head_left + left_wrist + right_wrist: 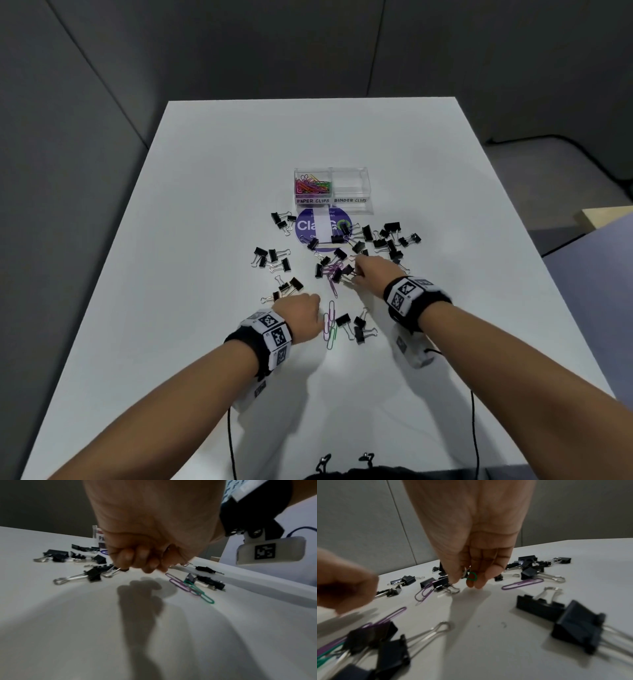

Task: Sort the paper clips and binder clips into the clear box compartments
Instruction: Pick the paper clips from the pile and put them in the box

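Note:
The clear box (351, 205) stands mid-table; its left compartment, labelled PAPER CLIPS, holds coloured paper clips (312, 186), and the one labelled BINDER CLIPS (350, 185) looks empty. Black binder clips (380, 238) lie scattered in front of it. My right hand (465, 582) hangs over a clump of clips and pinches a green paper clip (471, 576) between thumb and fingers. My left hand (144, 566) is curled into a fist just above the table, beside purple and green paper clips (188, 586). Nothing shows plainly inside the fist. More purple paper clips (333, 274) lie by the right hand (356, 270).
A round purple sticker (323, 226) lies on the white table (205, 205) before the box. Binder clip groups sit left (272, 257) and near me (356, 329). Cables trail off the near edge. Grey partition walls stand behind.

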A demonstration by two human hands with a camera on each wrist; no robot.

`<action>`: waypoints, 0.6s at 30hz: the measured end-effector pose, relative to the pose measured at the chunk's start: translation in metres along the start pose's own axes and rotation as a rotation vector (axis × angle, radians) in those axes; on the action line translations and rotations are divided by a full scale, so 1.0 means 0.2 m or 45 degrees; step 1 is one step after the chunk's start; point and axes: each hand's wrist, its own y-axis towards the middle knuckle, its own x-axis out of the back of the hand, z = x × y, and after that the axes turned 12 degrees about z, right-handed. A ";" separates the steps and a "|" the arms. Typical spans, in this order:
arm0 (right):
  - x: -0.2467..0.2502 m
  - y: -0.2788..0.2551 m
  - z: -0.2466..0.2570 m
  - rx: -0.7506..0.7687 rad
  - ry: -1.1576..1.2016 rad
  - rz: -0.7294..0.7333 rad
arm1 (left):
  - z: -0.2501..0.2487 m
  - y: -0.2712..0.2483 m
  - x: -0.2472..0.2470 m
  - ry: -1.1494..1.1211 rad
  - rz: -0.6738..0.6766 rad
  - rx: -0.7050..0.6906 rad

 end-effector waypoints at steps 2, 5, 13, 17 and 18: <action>0.01 -0.01 -0.04 -0.030 0.045 0.005 | -0.04 0.01 -0.01 0.108 0.042 0.053; 0.02 -0.03 -0.09 -0.064 0.054 0.000 | -0.07 0.03 -0.03 0.169 0.032 0.045; -0.02 -0.04 -0.10 -0.074 0.141 0.014 | -0.06 0.11 0.00 0.108 -0.052 0.123; -0.04 -0.04 -0.08 -0.077 0.188 0.004 | -0.02 0.13 0.02 0.088 -0.023 0.138; -0.04 -0.04 -0.07 -0.081 0.217 0.007 | -0.01 0.14 0.02 0.064 -0.032 0.125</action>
